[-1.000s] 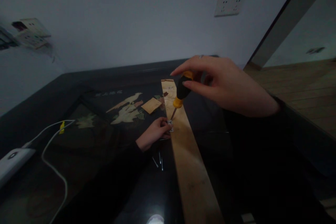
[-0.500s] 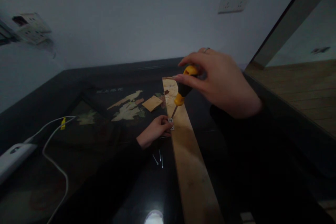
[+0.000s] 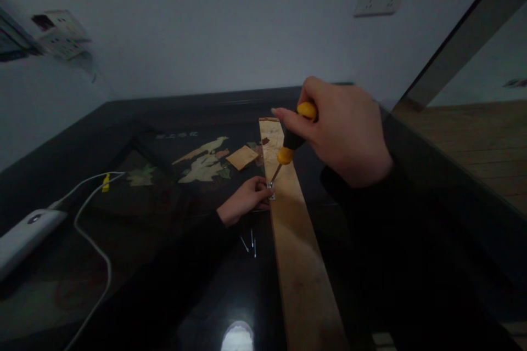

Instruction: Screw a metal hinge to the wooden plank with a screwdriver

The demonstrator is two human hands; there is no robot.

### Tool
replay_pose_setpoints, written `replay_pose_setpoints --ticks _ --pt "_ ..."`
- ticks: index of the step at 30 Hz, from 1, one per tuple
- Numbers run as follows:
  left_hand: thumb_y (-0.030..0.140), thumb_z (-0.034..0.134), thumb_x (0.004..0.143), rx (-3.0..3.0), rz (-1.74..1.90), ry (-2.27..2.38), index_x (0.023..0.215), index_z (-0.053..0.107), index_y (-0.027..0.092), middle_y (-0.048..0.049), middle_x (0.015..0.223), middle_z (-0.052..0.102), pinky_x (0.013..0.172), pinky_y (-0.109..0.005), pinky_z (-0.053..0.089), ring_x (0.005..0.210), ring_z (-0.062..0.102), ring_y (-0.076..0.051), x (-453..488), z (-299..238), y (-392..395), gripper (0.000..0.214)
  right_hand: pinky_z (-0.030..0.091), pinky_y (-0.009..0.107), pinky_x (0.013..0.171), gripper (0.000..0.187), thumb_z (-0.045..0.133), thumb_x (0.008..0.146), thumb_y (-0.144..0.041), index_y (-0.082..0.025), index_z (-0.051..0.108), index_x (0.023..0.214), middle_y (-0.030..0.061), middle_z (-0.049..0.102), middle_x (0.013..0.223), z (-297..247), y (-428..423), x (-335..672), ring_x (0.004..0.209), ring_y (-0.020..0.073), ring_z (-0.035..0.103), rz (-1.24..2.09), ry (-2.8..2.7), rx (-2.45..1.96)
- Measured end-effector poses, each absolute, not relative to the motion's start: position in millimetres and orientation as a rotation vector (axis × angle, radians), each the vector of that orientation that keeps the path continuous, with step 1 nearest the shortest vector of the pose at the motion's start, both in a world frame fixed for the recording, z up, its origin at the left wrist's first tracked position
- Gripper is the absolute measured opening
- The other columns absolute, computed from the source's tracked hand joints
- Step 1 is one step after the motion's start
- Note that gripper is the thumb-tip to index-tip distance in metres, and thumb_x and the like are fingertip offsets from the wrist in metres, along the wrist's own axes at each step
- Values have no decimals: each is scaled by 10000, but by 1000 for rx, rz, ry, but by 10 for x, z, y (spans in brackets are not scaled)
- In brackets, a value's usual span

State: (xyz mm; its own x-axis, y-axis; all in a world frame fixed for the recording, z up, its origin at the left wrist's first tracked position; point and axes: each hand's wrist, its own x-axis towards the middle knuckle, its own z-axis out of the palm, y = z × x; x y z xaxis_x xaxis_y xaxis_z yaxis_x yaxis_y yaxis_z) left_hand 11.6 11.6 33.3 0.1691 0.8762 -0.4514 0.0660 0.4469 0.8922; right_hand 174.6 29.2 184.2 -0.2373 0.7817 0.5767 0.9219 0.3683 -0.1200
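Observation:
My right hand [image 3: 346, 126] grips a screwdriver [image 3: 293, 140] with a yellow and black handle, its fingers curled and the thumb stretched along it. The shaft slants down to the left, with its tip at a small silvery metal plate [image 3: 272, 193]. That plate lies at the left edge of a long wooden board [image 3: 302, 252]. My left hand [image 3: 247, 197] is closed, with thumb and fingers pinching the plate at the board's edge. Whether a screw sits under the tip is too small to tell. Three loose screws [image 3: 252, 238] lie below my left hand.
A small square wooden piece [image 3: 242, 158] lies left of the board on the dark glossy table [image 3: 214, 290], which carries a leaf pattern. At the left are a white power strip [image 3: 31, 236] and a white cable [image 3: 105, 258] with a yellow tag [image 3: 106, 182]. A wall stands behind.
My right hand has turned around the screwdriver handle, its fingers now curled more tightly. The screwdriver tip stays at the plate, and my left hand keeps its hold. The view has shifted slightly.

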Motion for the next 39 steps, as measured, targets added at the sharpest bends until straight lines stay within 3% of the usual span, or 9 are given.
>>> replay_pose_setpoints --ticks 2,6,9,12,19,24,29,35,39 --pt "127 608 837 949 727 1283 926 537 125 -9 755 585 575 -204 539 599 601 -82 119 354 108 114 427 333 607 483 473 850 -594 -153 645 946 105 663 838 1852 295 1774 785 269 632 -277 -2088 -1438" --pt "137 603 841 954 701 1296 947 535 124 -15 764 595 575 -193 530 607 597 -81 117 377 102 126 455 315 696 275 568 863 -367 -189 630 1063 77 668 1034 1939 258 1914 886 214 621 7 -2272 -1163" --pt "144 601 842 964 696 1297 956 535 121 -22 786 601 593 -207 532 625 601 -86 113 367 109 133 451 320 724 194 546 872 -251 -205 658 1025 65 676 1035 1984 226 1955 897 205 616 74 -2331 -1135" --pt "140 605 837 963 695 1292 948 531 124 -22 793 599 603 -228 538 619 602 -88 112 346 119 135 440 337 715 183 553 871 -314 -209 678 955 74 677 985 1968 228 1911 876 222 608 -17 -2299 -1202" --pt "116 584 845 967 704 1302 932 528 124 -12 775 585 592 -209 541 629 603 -85 119 360 112 104 420 362 675 430 535 823 -576 -168 670 822 101 658 799 1867 288 1824 806 258 609 -201 -2136 -1421" --pt "155 600 845 982 689 1307 972 539 121 -20 787 595 582 -199 535 625 601 -85 109 372 105 145 453 319 694 347 587 842 -393 -204 601 1133 66 673 1038 1934 253 1943 899 218 617 61 -2245 -1132" --pt "152 614 836 971 705 1282 942 544 124 -22 793 601 587 -194 527 629 603 -83 106 365 103 130 454 312 680 208 522 874 -261 -211 678 1003 60 694 1004 2003 209 1966 854 204 625 100 -2346 -1090" --pt "134 619 829 963 703 1310 941 545 122 -18 774 596 595 -218 542 629 606 -93 126 381 102 135 420 308 655 356 511 865 -506 -201 689 829 72 679 825 1843 291 1801 820 221 606 -233 -2166 -1292" --pt "125 599 841 974 704 1320 934 542 120 -18 775 593 579 -191 539 631 596 -83 130 393 96 109 419 322 665 469 450 861 -597 -187 679 856 92 663 797 1799 333 1800 851 248 607 -211 -2115 -1354"
